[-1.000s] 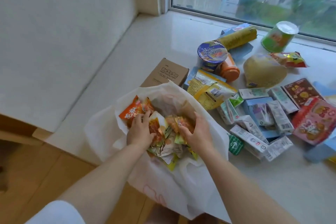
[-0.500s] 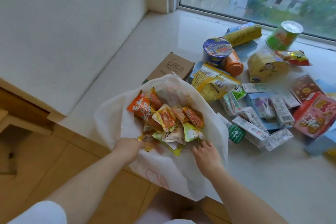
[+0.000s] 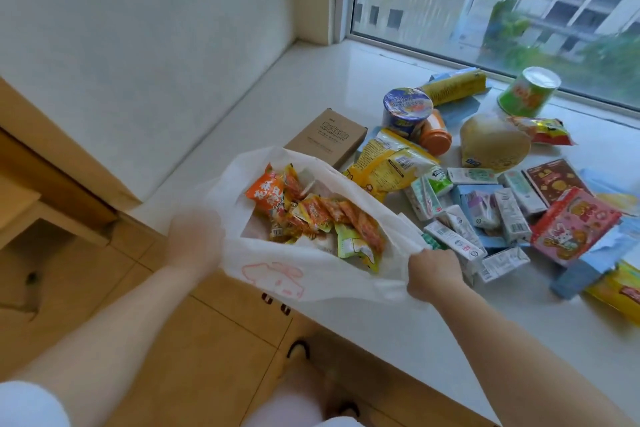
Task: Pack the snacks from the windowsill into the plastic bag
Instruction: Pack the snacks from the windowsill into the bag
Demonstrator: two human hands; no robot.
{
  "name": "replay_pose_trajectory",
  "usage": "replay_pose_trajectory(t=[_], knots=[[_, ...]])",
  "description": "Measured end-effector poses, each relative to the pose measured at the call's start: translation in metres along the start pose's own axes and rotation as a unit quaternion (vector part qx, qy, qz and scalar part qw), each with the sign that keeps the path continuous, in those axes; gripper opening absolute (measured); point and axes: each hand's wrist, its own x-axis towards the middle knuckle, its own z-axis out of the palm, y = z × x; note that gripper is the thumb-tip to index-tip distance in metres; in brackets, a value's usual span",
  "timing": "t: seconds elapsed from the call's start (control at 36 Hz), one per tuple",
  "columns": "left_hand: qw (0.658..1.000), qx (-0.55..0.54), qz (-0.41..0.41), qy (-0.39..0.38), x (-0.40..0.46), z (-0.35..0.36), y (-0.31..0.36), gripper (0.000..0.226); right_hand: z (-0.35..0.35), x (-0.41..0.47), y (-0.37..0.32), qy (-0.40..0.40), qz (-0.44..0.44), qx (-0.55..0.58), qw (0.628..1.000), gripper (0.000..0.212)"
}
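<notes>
The plastic bag (image 3: 277,274) sits mid-frame at the windowsill (image 3: 311,87) edge, thin and floppy, best held by its rim. The right hand (image 3: 433,276) pinches that rim; the left hand (image 3: 195,241) is blurred, grip unclear. Light, crinkly snack packets (image 3: 311,215) fill it.

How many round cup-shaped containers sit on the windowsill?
3: a blue cup beside the brown box, an orange one lying against it, a green one by the window. Others may be hidden.
</notes>
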Motion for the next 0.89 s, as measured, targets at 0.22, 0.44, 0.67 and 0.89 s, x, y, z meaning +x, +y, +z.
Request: replay_pose_trajectory(t=[0.22,0.44,0.67,0.89], knots=[[0.979,0.016,-0.136,-0.149,0.031,-0.007,-0.007,0.042,-0.002,0.019,-0.028,0.133,0.001,0.14,0.981,0.043],[0.976,-0.142,-0.097,-0.136,0.115,0.015,0.019,0.097,-0.032,0.085,-0.056,0.114,0.167,0.245,0.948,0.062],[0.946,-0.264,-0.016,-0.186,0.166,0.067,0.004,0.079,-0.021,0.122,-0.067,-0.057,0.241,0.293,0.923,0.037],[0.837,-0.456,0.049,-0.297,0.178,0.051,0.016,0.059,-0.025,0.111,-0.017,0.053,0.41,0.681,0.604,0.04]])
